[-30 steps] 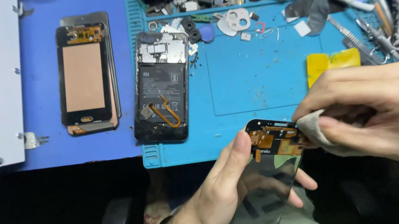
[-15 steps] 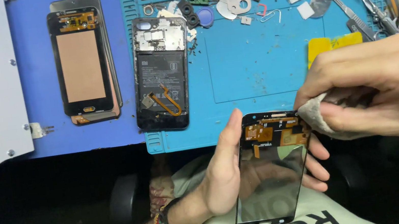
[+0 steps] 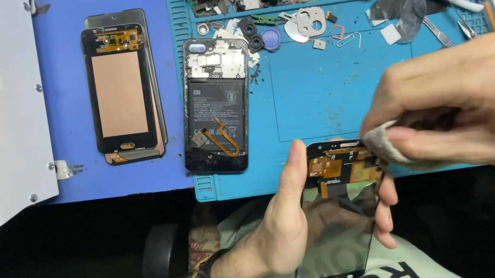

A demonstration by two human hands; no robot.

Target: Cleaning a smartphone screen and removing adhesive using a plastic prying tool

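**Cloth moved onto the panel's top corner**

Since the earlier frame, both hands had drifted right and the right hand (image 3: 472,106) had settled its cloth (image 3: 385,143) on the far right corner of the screen panel (image 3: 341,209). That hand was closed, pinching the cloth. The left hand (image 3: 289,216) gripped the panel by its edges, thumb on the left side, fingers (image 3: 387,216) curled round the right. Beyond lay a blue work mat (image 3: 318,98) with an opened phone (image 3: 215,105), a spare display (image 3: 119,86) further left, and scattered small parts along the far edge.
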